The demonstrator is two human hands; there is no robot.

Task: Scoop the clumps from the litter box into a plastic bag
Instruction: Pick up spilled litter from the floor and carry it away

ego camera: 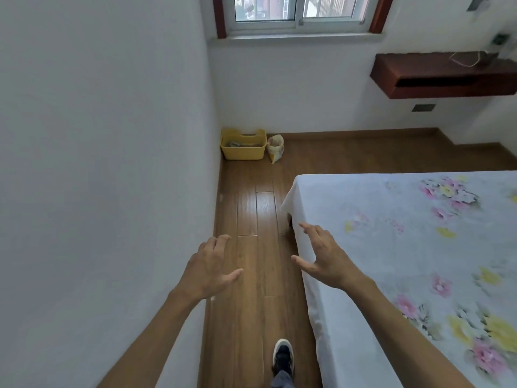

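A yellow litter box (242, 152) stands on the wooden floor in the far corner, under the window. Something grey-green lies inside it; I cannot make out clumps from here. Right beside it, on its right, a pale plastic bag (275, 148) stands upright with something in it. My left hand (208, 268) and my right hand (324, 256) are stretched out in front of me at mid-height, far short of the box. Both have spread, relaxed fingers and hold nothing. No scoop is visible.
A narrow strip of wooden floor (257, 214) runs between the white wall (106, 163) on the left and a bed (405, 247) with a floral sheet on the right. A dark wall shelf (442, 77) hangs at the back right. My shoe (283, 357) is on the floor below.
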